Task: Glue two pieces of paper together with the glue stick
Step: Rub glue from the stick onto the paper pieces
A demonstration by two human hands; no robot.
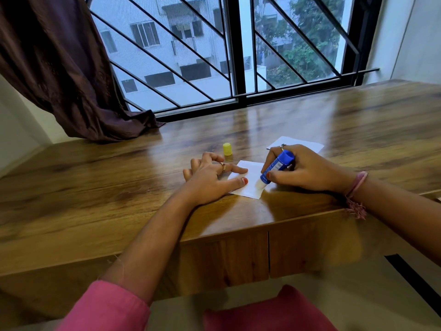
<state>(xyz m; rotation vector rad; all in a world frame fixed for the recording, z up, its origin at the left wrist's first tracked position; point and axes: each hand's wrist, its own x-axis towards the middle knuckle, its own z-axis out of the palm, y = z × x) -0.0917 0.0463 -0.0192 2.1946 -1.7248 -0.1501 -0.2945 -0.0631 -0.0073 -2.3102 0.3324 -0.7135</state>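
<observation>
A small white paper (pixel 248 185) is laid flat on the wooden table (pixel 119 187), near its front edge. It is held down by the left hand (pixel 210 180), which is placed flat on the table; the thumb and the index finger are stretched out and rest on the left part of the sheet, while the other fingers are spread loosely on the wood beside it. A ring is worn on one finger of this hand.

The glue stick (pixel 276 168), a blue tube with a white tip, is gripped by the right hand (pixel 303 170), whose fingers and thumb are curled around the tube. The stick is tilted, with its upper end toward the window and its white tip pressed on the right part of the paper. A pink thread band is worn on the right wrist.

A second white paper (pixel 307 145) is seen behind the right hand, partly hidden by it. A yellow cap (pixel 227 149) stands upright on the table, just behind the left hand and apart from both sheets. A dark curtain (pixel 59 75) hangs at the left of the barred window (pixel 238 48).
</observation>
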